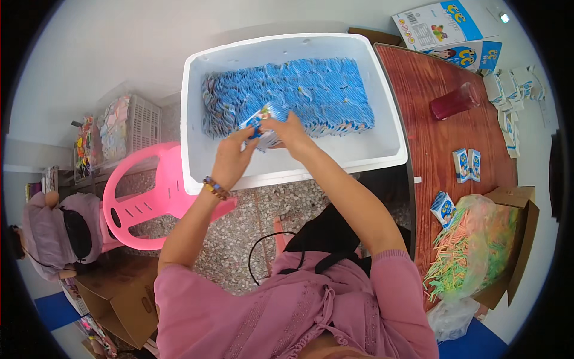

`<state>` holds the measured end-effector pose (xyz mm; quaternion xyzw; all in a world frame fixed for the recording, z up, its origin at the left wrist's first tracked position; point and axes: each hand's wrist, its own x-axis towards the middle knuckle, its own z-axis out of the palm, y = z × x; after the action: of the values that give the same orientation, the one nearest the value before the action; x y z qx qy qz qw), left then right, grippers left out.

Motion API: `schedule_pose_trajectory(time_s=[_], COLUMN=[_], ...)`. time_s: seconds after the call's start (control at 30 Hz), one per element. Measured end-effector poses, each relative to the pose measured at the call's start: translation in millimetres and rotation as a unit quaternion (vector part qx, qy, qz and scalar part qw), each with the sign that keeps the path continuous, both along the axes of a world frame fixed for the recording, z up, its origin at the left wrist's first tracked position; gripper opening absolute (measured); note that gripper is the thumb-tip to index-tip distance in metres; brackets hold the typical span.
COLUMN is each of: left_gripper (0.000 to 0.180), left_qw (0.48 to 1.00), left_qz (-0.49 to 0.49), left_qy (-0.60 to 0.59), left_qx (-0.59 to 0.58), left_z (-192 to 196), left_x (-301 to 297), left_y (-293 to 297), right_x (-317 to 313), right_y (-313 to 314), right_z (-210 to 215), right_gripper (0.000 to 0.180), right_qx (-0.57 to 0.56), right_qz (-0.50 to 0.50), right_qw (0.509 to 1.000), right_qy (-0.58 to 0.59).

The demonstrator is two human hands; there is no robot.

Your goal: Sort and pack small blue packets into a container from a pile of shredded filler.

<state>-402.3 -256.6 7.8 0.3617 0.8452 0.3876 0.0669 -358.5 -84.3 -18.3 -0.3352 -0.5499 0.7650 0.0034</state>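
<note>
Holding one blue packet (pixel 262 124) over the foam box (pixel 382 149), both the left hand (pixel 230 160) and right hand (pixel 293 133) were pinched on it. Looked like packing rows (pixel 311 90); next it'd need slotting in upright.

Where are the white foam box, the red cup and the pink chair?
white foam box (pixel 382 157), head view, right front rim.
red cup (pixel 454 102), head view, its side.
pink chair (pixel 140 206), head view, slotted backrest.

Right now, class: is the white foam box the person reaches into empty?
No: the white foam box holds packed rows of blue packets, and both hands grip one small packet above them.
</note>
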Motion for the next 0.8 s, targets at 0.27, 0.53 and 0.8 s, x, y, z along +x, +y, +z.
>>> schedule_pose_trajectory(time_s=[0.27,0.53,0.8], left_gripper=[0.034,0.060,0.052], left_qw=[0.978,0.914,0.884], left_qz=[-0.078,-0.139,-0.087], left_qy=[-0.161,-0.331,-0.430], left_qx=[-0.110,-0.189,-0.161], left_z=[-25,-81,-94], left_x=[-53,-82,-71], left_y=[-21,-14,-8], right_x=[-43,-56,-51], right_y=[-21,-33,-38], right_z=[-48,-94,-95], right_gripper=[0.090,0.078,0.072], right_qx=[0.007,0.271,0.385], right_qz=[0.127,0.174,0.293], right_qw=[0.987,0.946,0.873], right_qy=[-0.097,-0.044,-0.065])
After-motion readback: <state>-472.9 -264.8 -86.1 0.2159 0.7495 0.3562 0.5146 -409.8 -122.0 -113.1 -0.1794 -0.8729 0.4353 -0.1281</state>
